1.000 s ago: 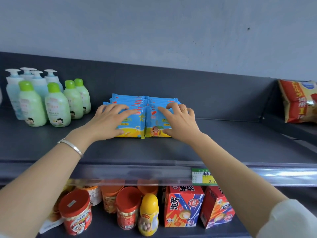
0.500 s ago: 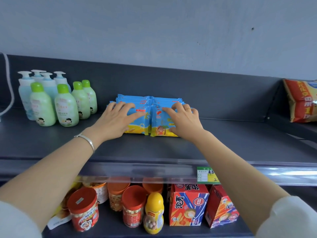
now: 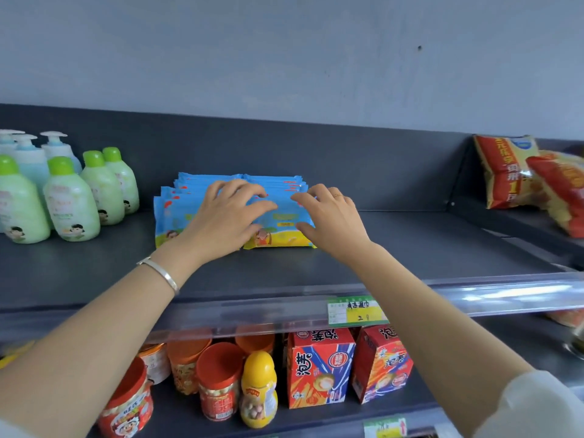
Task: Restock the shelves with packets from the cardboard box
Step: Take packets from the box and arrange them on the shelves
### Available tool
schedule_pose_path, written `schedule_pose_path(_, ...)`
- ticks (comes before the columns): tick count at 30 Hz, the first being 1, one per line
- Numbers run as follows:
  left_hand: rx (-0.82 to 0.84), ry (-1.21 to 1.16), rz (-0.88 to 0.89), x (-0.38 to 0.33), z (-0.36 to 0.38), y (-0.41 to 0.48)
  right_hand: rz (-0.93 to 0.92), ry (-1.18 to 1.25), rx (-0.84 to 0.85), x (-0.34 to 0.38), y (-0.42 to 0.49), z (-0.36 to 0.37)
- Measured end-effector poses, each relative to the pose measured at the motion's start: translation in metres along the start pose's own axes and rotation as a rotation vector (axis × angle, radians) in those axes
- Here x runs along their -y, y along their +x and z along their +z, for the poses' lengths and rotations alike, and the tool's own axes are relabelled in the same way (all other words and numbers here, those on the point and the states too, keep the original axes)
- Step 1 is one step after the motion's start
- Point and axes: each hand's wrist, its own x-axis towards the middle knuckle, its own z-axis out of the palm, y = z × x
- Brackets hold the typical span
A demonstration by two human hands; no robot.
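Two side-by-side stacks of blue and yellow packets lie flat on the dark top shelf (image 3: 410, 248): a left stack (image 3: 170, 213) and a right stack (image 3: 284, 230). My left hand (image 3: 226, 216) rests on top where the two stacks meet, its fingers spread and lightly bent. On the right end of the right stack lies my right hand (image 3: 331, 219), with its fingertips touching the top packet and its thumb by the front edge. Neither hand grips a packet. The cardboard box is out of view.
Green and blue pump bottles (image 3: 71, 203) stand at the shelf's left. Red and yellow snack bags (image 3: 512, 172) lie on the neighbouring shelf at right. Below, red-lidded jars (image 3: 218, 380) and red boxes (image 3: 319, 368) sit behind a price tag (image 3: 357, 309) on the rail.
My left hand has slid right from the left stack to the seam between the stacks. My right hand has shifted to the right end of its stack.
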Motion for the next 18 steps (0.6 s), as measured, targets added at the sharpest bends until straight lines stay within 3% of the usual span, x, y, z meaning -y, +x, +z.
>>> schedule_pose_path(7, -0.082, -0.170, 0.112, -0.113, 0.017, 0.054, 0.146, -0.022, -0.189, -0.078, -0.082, -0.021)
schedule_pose_path(14, -0.108, -0.369, 0.231, -0.270, 0.027, 0.090, 0.349, -0.107, -0.154, -0.176, -0.219, -0.061)
schedule_pose_path(18, -0.098, -0.481, 0.335, -0.373, 0.030, 0.094, 0.467, -0.142, -0.024, -0.222, -0.312, -0.069)
